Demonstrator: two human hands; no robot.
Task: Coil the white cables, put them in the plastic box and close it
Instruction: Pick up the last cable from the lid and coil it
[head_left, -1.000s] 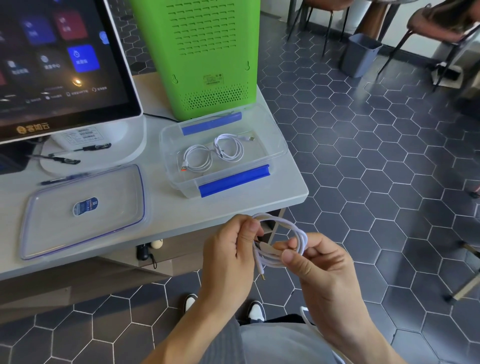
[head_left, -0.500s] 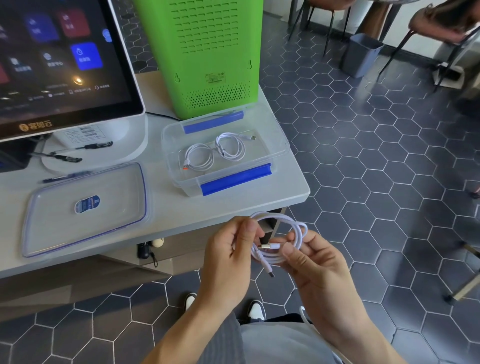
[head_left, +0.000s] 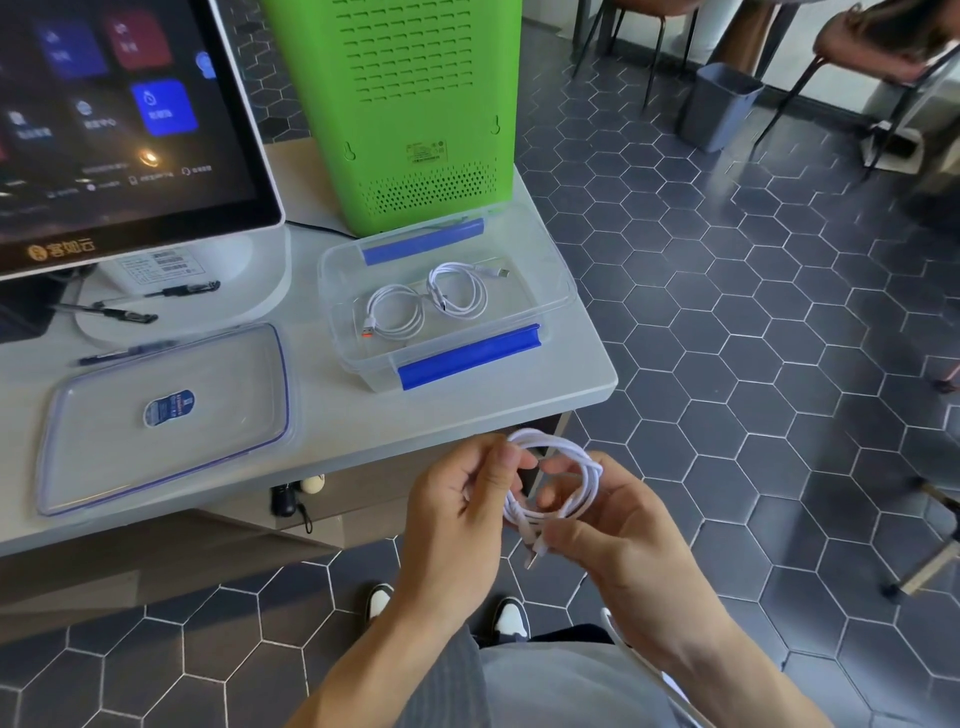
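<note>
A white cable (head_left: 582, 467) is wound into a small coil that both hands hold in front of the table edge. My left hand (head_left: 457, 509) pinches the coil's upper left side. My right hand (head_left: 618, 530) pinches the cable's loose plug end at the bottom of the coil. The clear plastic box (head_left: 550, 283) with blue clips stands open on the table's right part. Two coiled white cables (head_left: 400, 314) lie side by side inside it. Its clear lid (head_left: 218, 447) with a blue label lies flat on the table to the left.
A white touchscreen terminal (head_left: 130, 130) stands at the back left, with pens (head_left: 119, 314) on its base. A green perforated device (head_left: 410, 104) rises behind the box. The table edge (head_left: 597, 395) runs just above my hands. Chairs and a grey bin (head_left: 719, 106) stand on the tiled floor.
My right hand slid down to the coil's bottom and took the plug end between its fingers. The coil has tightened and sits a little more upright. My left hand kept its hold.
</note>
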